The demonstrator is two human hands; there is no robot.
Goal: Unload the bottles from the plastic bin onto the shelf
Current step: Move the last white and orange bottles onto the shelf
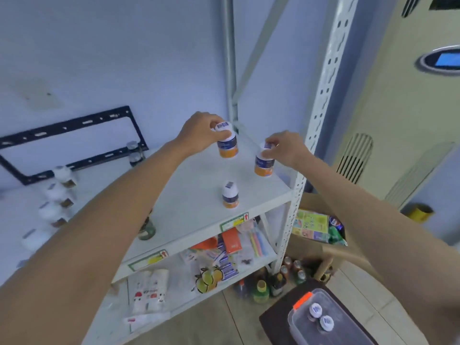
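Observation:
On the white top shelf [199, 215] stand three small bottles with white caps and orange-and-blue labels. My left hand [199, 131] grips the cap of the far bottle [227, 146] near the back post. My right hand [283, 148] pinches the cap of a second bottle [264, 166] near the shelf's right edge. A third bottle [230, 195] stands free closer to the front edge. At the lower right, the clear plastic bin [341, 314] with an orange latch holds two more bottles [321, 316], seen from above.
White jars [56, 195] line the shelf's left part, with a dark jar [146, 229] by my left forearm. Perforated steel posts [321, 100] frame the shelf's right corner. Lower shelves hold packets and pens. Bottles and a cardboard box [318, 235] sit on the floor.

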